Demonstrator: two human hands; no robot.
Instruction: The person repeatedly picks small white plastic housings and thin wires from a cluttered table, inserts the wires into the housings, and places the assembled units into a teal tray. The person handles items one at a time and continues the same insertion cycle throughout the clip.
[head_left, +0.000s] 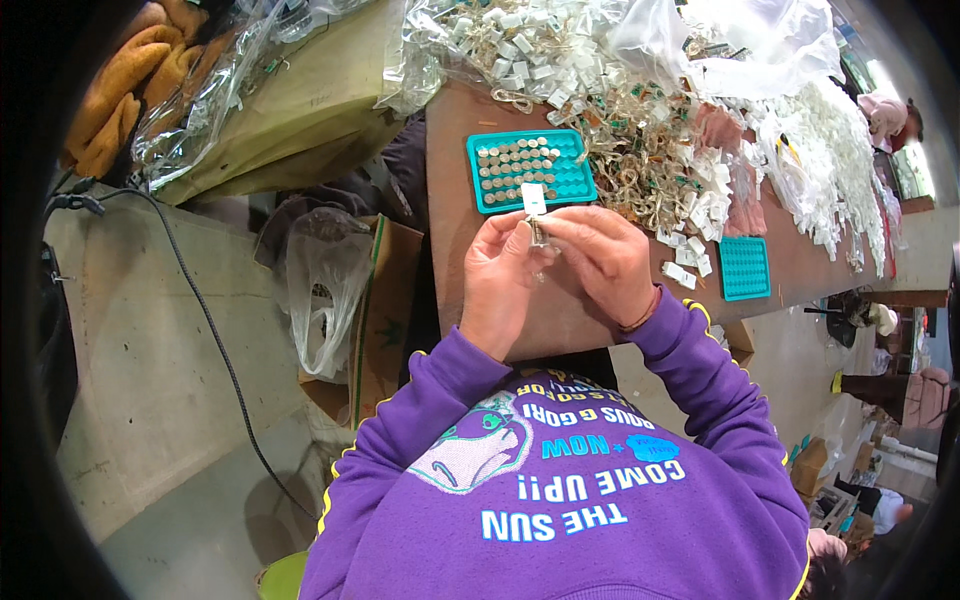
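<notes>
My left hand (498,278) and my right hand (612,258) meet above the near edge of the table. Both are closed in a pinch on one small part with a white rectangular block (534,198) at its far end. Below the block, between my fingertips, shows a small shiny piece, too small to name. Just beyond my hands lies a teal tray (478,152) with rows of round, coin-like metal discs (515,168). The white block overlaps the tray's near edge in the picture. Some of the tray's hollows at the right hold no disc.
Loose white blocks with wires (640,150) are heaped across the brown table (455,120). A second teal tray (745,268) lies to the right, by white plastic pieces (820,150). A cardboard box (385,320) with a plastic bag (325,290) stands left. A black cable (215,325) crosses the floor.
</notes>
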